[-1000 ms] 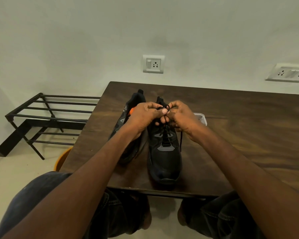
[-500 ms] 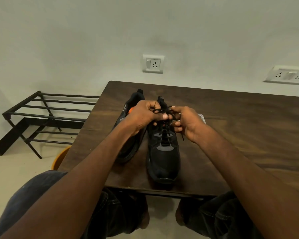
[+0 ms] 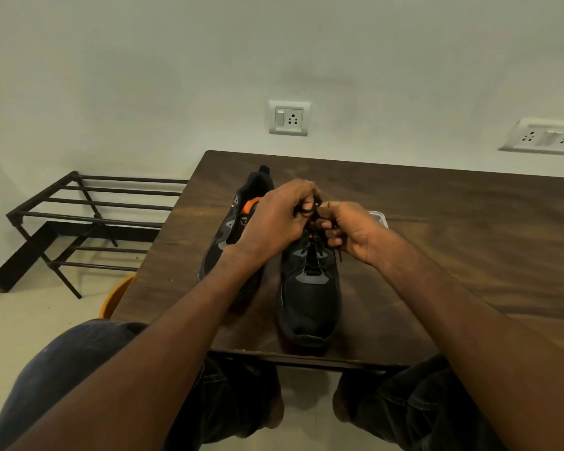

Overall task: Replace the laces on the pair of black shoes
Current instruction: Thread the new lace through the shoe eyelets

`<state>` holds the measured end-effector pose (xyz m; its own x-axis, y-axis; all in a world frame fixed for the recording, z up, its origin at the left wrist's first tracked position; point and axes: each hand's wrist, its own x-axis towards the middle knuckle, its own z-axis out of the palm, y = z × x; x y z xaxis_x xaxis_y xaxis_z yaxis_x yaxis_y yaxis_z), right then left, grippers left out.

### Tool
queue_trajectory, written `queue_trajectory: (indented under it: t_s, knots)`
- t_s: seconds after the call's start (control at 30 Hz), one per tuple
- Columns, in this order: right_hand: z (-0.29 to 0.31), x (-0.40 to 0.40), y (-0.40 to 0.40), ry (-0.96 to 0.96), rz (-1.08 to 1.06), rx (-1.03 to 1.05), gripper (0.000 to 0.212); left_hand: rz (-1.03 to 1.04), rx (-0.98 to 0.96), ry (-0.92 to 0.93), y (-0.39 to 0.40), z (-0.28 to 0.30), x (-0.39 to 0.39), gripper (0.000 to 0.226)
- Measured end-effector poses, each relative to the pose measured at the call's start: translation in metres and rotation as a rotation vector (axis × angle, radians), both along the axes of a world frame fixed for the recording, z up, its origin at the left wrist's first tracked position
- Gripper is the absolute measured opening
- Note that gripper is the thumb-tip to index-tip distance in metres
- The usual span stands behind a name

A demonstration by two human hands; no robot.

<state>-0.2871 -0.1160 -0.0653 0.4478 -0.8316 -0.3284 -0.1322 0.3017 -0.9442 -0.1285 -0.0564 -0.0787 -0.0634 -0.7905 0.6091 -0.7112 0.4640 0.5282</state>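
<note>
Two black shoes stand side by side on a dark wooden table [image 3: 453, 242], toes toward me. The right shoe [image 3: 310, 301] is upright with a black lace [image 3: 313, 252] threaded through its eyelets. My left hand [image 3: 274, 222] and my right hand [image 3: 349, 229] meet over its top eyelets, and each pinches a strand of that lace; a lace loop shows by my left fingers, and one end hangs down at the shoe's right side. The left shoe [image 3: 228, 229] leans on its side with an orange lining showing, partly hidden behind my left hand and forearm.
A small clear plastic container [image 3: 380, 218] sits just behind my right hand. A black metal rack [image 3: 88, 219] stands on the floor to the left, with an orange tub [image 3: 114, 297] under the table's left edge. The wall with sockets is right behind the table.
My hands drew apart a little half a second ago and have closed together again over the shoe's top. My left hand has lifted slightly with a lace loop.
</note>
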Motion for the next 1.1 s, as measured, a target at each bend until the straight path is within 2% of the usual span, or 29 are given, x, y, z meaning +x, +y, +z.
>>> queue_trajectory:
  t_s: [0.17,0.23,0.3,0.33,0.4,0.47,0.6,0.7,0.83,0.87,1.0,1.1]
  knots:
    - [-0.002,-0.003,0.001,-0.046,-0.012,0.002,0.02,0.08,0.164,0.126,0.0,0.0,0.003,0.028]
    - [-0.002,-0.002,0.002,-0.032,-0.033,-0.003,0.017,0.063,0.189,0.084,0.001,0.004,0.002,0.04]
    - [-0.003,0.0,0.002,-0.024,-0.05,0.003,0.014,0.027,0.191,-0.02,0.003,0.007,0.002,0.061]
    - [-0.002,0.001,0.002,-0.02,-0.054,0.006,0.013,0.016,0.178,-0.088,0.004,0.008,0.003,0.063]
    - [-0.002,0.002,0.0,-0.012,-0.052,0.005,0.013,0.021,0.114,-0.22,0.003,0.008,0.007,0.046]
    - [-0.002,0.001,-0.002,-0.007,-0.039,0.004,0.014,0.059,0.074,-0.275,0.002,0.008,0.011,0.026]
    - [0.001,-0.001,-0.003,0.016,-0.01,0.001,0.022,0.162,0.098,-0.283,-0.001,0.006,0.008,0.012]
    - [0.002,-0.001,-0.002,0.001,-0.001,-0.023,0.023,0.221,0.226,-0.009,-0.002,0.013,0.002,0.009]
    - [-0.002,0.0,-0.001,-0.109,-0.03,-0.071,0.012,0.12,0.608,0.668,-0.004,0.021,0.001,0.01]
    - [-0.003,-0.001,0.0,-0.131,-0.016,-0.078,0.011,0.107,0.669,0.79,-0.004,0.022,0.002,0.011]
    - [-0.007,-0.006,0.004,-0.196,0.094,-0.139,0.013,0.064,0.835,1.075,-0.012,0.023,0.008,0.027]
    - [-0.01,-0.009,0.006,-0.164,0.126,-0.204,0.026,0.035,0.929,1.171,-0.012,0.025,0.008,0.02]
